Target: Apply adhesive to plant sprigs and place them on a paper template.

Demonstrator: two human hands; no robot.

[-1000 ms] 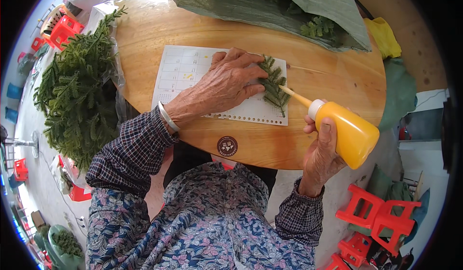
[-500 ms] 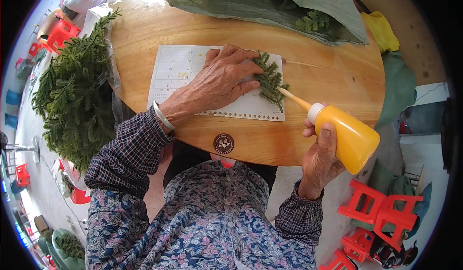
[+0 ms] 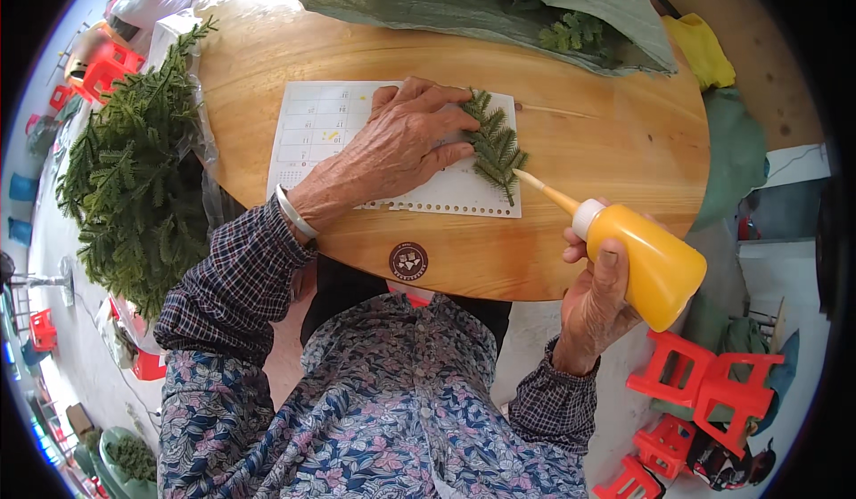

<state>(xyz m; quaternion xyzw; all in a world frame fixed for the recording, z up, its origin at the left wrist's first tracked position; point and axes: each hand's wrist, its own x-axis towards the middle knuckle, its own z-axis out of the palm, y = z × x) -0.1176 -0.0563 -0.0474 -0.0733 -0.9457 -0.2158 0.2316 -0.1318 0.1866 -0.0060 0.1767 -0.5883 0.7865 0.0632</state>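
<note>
A small green artificial fir sprig (image 3: 496,145) lies on a white calendar sheet (image 3: 314,124) spread on the round wooden table (image 3: 606,142). My left hand (image 3: 392,147) rests flat on the sheet, its fingertips pressing the sprig's left side. My right hand (image 3: 596,298) grips a yellow-orange glue bottle (image 3: 651,263) at the table's near right edge. The bottle's long nozzle (image 3: 544,194) points up and left, its tip just below the sprig's lower end.
A big heap of green fir sprigs (image 3: 129,187) in clear plastic sits at the table's left. A grey-green sack (image 3: 499,0) holding more sprigs lies across the far edge. Red plastic stools (image 3: 704,392) stand on the floor at lower right.
My left hand and the sprig have shifted slightly on the sheet. The bottle has dropped a little, its nozzle tip staying close to the sprig's lower end.
</note>
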